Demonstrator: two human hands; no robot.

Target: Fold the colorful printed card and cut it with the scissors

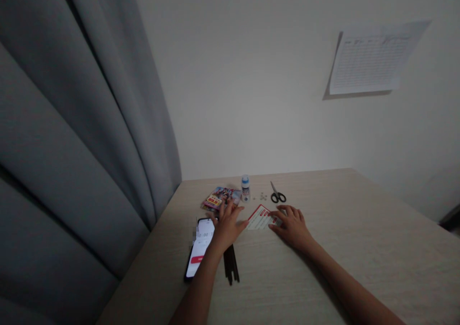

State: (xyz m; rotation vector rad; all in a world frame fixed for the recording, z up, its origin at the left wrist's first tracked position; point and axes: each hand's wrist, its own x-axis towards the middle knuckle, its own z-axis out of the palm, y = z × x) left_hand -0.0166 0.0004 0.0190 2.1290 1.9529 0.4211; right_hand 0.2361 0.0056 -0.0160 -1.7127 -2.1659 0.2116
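Observation:
A card or folded paper (258,218) with a red edge and pale green print lies at the table's middle. My left hand (228,226) is open, fingers spread, with its thumb at the card's left edge. On the card's right side rest the fingertips of my right hand (293,228), thumb and fingers apart. Under my left wrist, several dark brown sticks (231,266) lie on the tabletop, their upper ends hidden. A stack of colourful printed packets (221,196) sits just beyond the left fingers. Left of that wrist lies a phone (201,241) with its screen lit, partly covered by my forearm.
Behind the card stands a small white bottle with a blue cap (245,189). Several tiny pale pieces (263,197) lie beside it, then black-handled scissors (278,195). A grey curtain (143,123) borders the wooden table (352,229) on the left; a wall rises behind.

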